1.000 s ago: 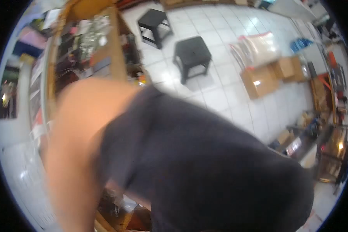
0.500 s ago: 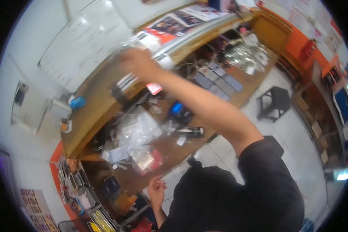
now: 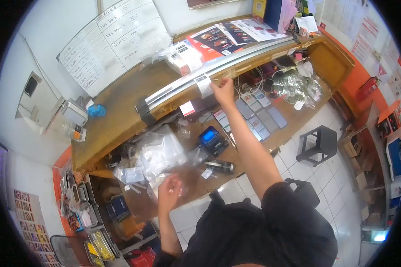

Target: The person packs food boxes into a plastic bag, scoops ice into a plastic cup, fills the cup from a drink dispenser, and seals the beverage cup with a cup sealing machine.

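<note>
White label — right at the right hand; left hand well apart.

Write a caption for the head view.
Right hand at a printed white label on the wooden counter's edge, left hand near clear plastic bags.

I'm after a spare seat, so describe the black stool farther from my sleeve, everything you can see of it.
The black stool looks like moulded plastic, with a flat, squarish seat, splayed legs and crossbars joining them low down. It stands upright on the white tiled floor, out from the wooden counter. Its seat looks bare, and neither hand touches it. Fine surface marks are too small to make out.
</note>
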A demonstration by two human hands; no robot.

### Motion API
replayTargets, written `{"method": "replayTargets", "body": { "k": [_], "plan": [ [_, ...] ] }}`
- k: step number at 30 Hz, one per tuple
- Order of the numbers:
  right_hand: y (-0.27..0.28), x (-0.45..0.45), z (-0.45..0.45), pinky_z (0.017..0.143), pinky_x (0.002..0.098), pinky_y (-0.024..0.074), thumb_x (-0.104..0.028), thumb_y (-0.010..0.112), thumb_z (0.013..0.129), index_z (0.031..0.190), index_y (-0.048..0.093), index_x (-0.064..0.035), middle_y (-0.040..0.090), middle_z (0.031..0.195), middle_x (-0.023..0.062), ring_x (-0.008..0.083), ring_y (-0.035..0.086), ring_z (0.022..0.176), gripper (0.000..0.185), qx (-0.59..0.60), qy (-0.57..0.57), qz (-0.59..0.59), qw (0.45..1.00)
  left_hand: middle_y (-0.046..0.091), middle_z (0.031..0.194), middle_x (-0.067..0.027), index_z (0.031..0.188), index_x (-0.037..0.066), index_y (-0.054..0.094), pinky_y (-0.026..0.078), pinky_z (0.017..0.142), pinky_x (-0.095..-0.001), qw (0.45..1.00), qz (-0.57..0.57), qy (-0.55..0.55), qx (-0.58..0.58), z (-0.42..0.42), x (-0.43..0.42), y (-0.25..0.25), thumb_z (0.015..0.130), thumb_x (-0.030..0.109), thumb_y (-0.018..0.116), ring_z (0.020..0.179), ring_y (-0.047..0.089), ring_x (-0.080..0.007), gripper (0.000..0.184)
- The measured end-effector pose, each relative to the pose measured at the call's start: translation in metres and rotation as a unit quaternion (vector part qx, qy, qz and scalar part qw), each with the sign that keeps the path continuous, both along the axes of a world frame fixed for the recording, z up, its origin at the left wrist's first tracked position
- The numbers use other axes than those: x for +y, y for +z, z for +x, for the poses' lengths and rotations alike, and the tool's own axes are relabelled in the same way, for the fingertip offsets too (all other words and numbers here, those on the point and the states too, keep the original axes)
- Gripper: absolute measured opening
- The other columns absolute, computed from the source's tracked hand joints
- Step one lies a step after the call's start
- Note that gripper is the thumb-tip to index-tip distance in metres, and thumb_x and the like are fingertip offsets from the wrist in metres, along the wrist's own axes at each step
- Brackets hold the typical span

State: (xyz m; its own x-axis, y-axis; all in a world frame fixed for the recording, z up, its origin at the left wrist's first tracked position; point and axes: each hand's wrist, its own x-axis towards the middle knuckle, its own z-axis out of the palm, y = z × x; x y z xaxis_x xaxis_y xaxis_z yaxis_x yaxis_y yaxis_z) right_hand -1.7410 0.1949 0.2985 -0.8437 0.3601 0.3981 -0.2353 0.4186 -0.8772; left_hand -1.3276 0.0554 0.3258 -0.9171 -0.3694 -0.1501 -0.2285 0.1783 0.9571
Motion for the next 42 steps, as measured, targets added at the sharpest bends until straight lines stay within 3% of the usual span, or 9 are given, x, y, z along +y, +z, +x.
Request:
{"method": "replayTargets", "body": {
  "k": [2, 6, 10, 15, 18, 19, 21, 27, 42],
  "plan": [
    [0.005, 0.006, -0.001, 0.089, 0.0421, 0.0519, -0.024, 0.087, 0.071, 0.127, 0.049, 0.0023, 0.068, 0.106, 0.0192, 0.0327, 0.066, 0.102, 0.073, -0.102, 0.201, -0.115, 0.967, 0.071, 0.096, -0.0054, 0.123, 0.000, 0.063, 0.053, 0.072, -0.0256, 1.000, 0.012, -0.001, 0.003, -0.007, 0.017, -0.004, 0.097, 0.012, 0.067, 0.082, 0.067, -0.0114, 0.029],
    [0.019, 0.026, 0.004, 0.068, 0.0251, 0.0474, -0.010, 0.077, 0.083, 0.103, 0.063, 0.0025, 0.067, 0.086, 0.0030, 0.0098, 0.060, 0.076, 0.028, -0.169, 0.430, -0.185, 0.867, 0.067, 0.097, -0.0019, 0.129, 0.001, 0.060, 0.051, 0.082, -0.0246, 0.999, 0.001, -0.043, 0.022, -0.020, 0.053, -0.022, 0.097, 0.010, 0.068, 0.091, 0.064, -0.0095, 0.034],
    [0.007, 0.054, 0.053, 0.065, 0.0265, 0.0468, -0.014, 0.068, 0.090, 0.099, 0.069, 0.0003, 0.068, 0.085, 0.0022, 0.0084, 0.058, 0.073, 0.017, -0.234, 0.525, -0.093, 0.813, 0.065, 0.128, -0.0120, 0.136, 0.001, 0.056, 0.049, 0.104, -0.0338, 0.996, 0.061, 0.012, 0.064, -0.035, 0.078, -0.034, 0.099, 0.017, 0.067, 0.118, 0.063, -0.0190, 0.042],
    [-0.079, 0.123, 0.217, 0.063, 0.0278, 0.0505, -0.016, 0.067, 0.095, 0.099, 0.068, -0.0023, 0.066, 0.083, 0.0015, 0.0099, 0.063, 0.076, 0.014, -0.313, 0.596, 0.044, 0.738, 0.068, 0.120, -0.0140, 0.129, 0.000, 0.061, 0.054, 0.091, -0.0333, 0.995, 0.031, 0.068, 0.062, -0.062, 0.095, -0.104, 0.094, 0.016, 0.072, 0.108, 0.066, -0.0191, 0.040],
    [-0.106, 0.161, 0.254, 0.074, 0.0304, 0.0534, -0.011, 0.068, 0.092, 0.102, 0.068, 0.0014, 0.067, 0.083, 0.0064, 0.0149, 0.067, 0.082, 0.016, -0.397, 0.636, -0.029, 0.661, 0.071, 0.104, -0.0092, 0.118, -0.004, 0.065, 0.053, 0.084, -0.0296, 0.998, 0.039, -0.020, -0.036, -0.051, 0.111, -0.131, 0.097, 0.012, 0.066, 0.098, 0.065, -0.0125, 0.026],
    [-0.121, 0.171, 0.250, 0.074, 0.0304, 0.0534, -0.011, 0.068, 0.092, 0.102, 0.068, 0.0014, 0.067, 0.083, 0.0064, 0.0149, 0.067, 0.082, 0.016, -0.405, 0.637, -0.029, 0.656, 0.071, 0.104, -0.0092, 0.118, -0.004, 0.065, 0.053, 0.084, -0.0296, 0.998, 0.044, -0.016, -0.043, -0.044, 0.115, -0.145, 0.097, 0.012, 0.066, 0.098, 0.065, -0.0125, 0.026],
    [-0.158, 0.189, 0.241, 0.080, 0.0328, 0.0552, -0.008, 0.070, 0.087, 0.119, 0.064, 0.0031, 0.069, 0.100, 0.0136, 0.0204, 0.068, 0.091, 0.034, -0.282, 0.532, 0.137, 0.787, 0.071, 0.104, -0.0157, 0.120, -0.004, 0.064, 0.052, 0.088, -0.0343, 0.993, -0.035, -0.055, -0.098, -0.031, 0.121, -0.160, 0.100, 0.017, 0.062, 0.099, 0.067, -0.0209, 0.029],
    [-0.211, 0.165, 0.218, 0.096, 0.0370, 0.0538, -0.007, 0.067, 0.085, 0.143, 0.050, -0.0019, 0.059, 0.134, 0.0185, 0.0252, 0.067, 0.108, 0.060, -0.329, 0.544, 0.137, 0.760, 0.070, 0.114, -0.0208, 0.125, 0.000, 0.063, 0.049, 0.095, -0.0384, 0.989, -0.013, -0.049, -0.137, -0.006, 0.129, -0.198, 0.100, 0.021, 0.060, 0.109, 0.067, -0.0301, 0.033],
    [-0.269, 0.077, 0.247, 0.073, 0.0313, 0.0528, -0.031, 0.064, 0.099, 0.115, 0.069, 0.0007, 0.073, 0.100, 0.0102, 0.0163, 0.068, 0.083, 0.035, -0.496, 0.522, 0.089, 0.689, 0.074, 0.111, -0.0128, 0.114, 0.000, 0.071, 0.052, 0.099, -0.0365, 0.992, 0.069, -0.053, -0.094, -0.009, 0.122, -0.293, 0.092, 0.014, 0.072, 0.112, 0.068, -0.0244, 0.026]
  ]
}}
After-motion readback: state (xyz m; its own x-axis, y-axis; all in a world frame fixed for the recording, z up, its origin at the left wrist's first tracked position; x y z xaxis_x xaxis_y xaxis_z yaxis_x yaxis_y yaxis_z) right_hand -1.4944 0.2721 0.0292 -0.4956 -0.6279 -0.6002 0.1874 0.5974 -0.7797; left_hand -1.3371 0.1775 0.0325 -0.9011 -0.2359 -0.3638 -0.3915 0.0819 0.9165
